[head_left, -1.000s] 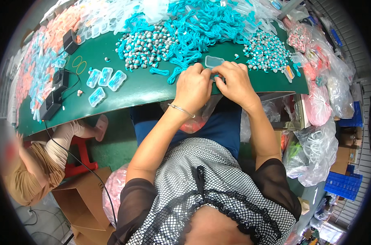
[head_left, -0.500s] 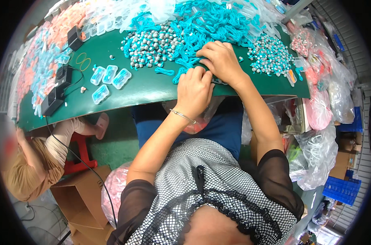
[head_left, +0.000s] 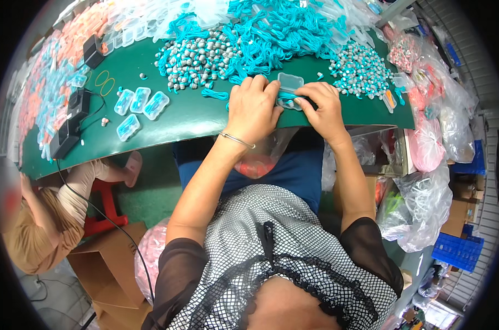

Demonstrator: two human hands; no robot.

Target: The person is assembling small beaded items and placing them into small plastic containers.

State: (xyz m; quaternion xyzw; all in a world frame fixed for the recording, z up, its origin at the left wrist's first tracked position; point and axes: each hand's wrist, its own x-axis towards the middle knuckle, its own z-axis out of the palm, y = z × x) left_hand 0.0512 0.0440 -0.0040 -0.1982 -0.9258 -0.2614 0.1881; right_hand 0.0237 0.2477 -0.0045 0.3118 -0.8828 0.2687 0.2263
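Observation:
A small clear plastic box stands at the table's front edge, its lid raised toward the far side. A teal cord bundle lies across its lower half. My left hand is curled at the box's left side, fingertips against the box and the cord's end. On the right side, my right hand pinches the cord and box edge between thumb and fingers. Just beyond my hands spreads a big heap of teal cord bundles. One loose teal bundle lies left of my left hand.
Grey-and-teal beads form a left pile and a right pile. Several filled clear boxes lie to the left, near black box-shaped devices with a cable. An orange-and-white cutter is at right. Another person sits at left.
My hands have come away from the cord heap and spread apart. Between them the open clear box with teal cord now shows; before, my hands mostly hid that spot.

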